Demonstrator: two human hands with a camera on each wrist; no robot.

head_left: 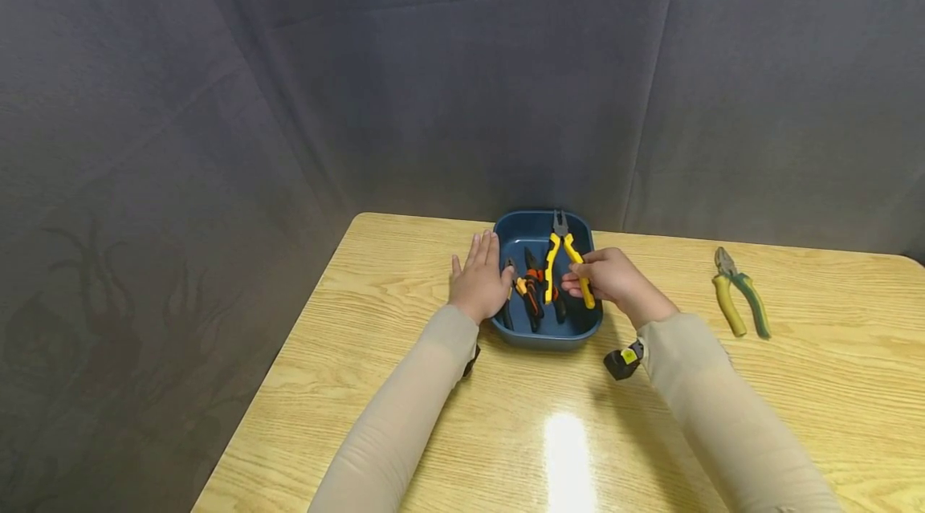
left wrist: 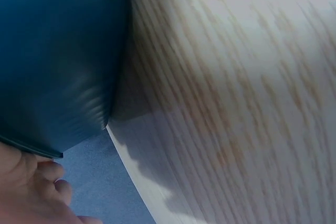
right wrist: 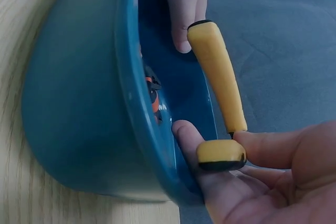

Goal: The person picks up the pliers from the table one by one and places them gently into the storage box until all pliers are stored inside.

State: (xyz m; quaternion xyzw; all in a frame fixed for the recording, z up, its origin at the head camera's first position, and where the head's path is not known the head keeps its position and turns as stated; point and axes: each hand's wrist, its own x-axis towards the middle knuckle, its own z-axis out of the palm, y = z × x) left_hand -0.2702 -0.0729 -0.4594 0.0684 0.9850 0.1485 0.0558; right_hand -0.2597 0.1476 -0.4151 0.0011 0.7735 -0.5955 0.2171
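A blue basin (head_left: 545,343) stands near the table's back edge with several pliers (head_left: 532,292) in it, their handles black and orange. My right hand (head_left: 610,280) pinches one handle of yellow-and-black combination pliers (head_left: 552,266) over the basin's right part. Their jaws point away from me and the handles are spread, as the right wrist view also shows for the yellow handle (right wrist: 216,72). On the basin's left rim rests my left hand (head_left: 480,284), fingers straight and thumb over the inner side. The left wrist view catches only part of its fingers beside the basin wall (left wrist: 58,72).
Another pair of pliers (head_left: 731,275), with yellow-green handles, lies on the wooden table (head_left: 831,384) to the right. A grey curtain (head_left: 462,95) hangs behind the table and along its left side.
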